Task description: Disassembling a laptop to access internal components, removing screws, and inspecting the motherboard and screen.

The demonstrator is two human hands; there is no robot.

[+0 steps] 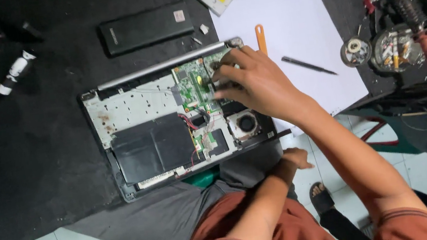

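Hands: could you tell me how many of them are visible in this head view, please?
2. The right hand rests on the green circuit board inside the opened laptop. The left hand sits below the laptop's front edge, near the lap. No other person's hands show.

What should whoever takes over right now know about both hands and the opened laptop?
Right hand: fingertips on the green circuit board inside the opened laptop; a grip cannot be seen.
Left hand: resting at the laptop's near edge, holding nothing visible.
Done: bottom cover off; fan and black flat panel exposed.
Left: the board is in place.
Nearby: black battery pack on the mat; orange pry tool and black pen-like tool on white paper.
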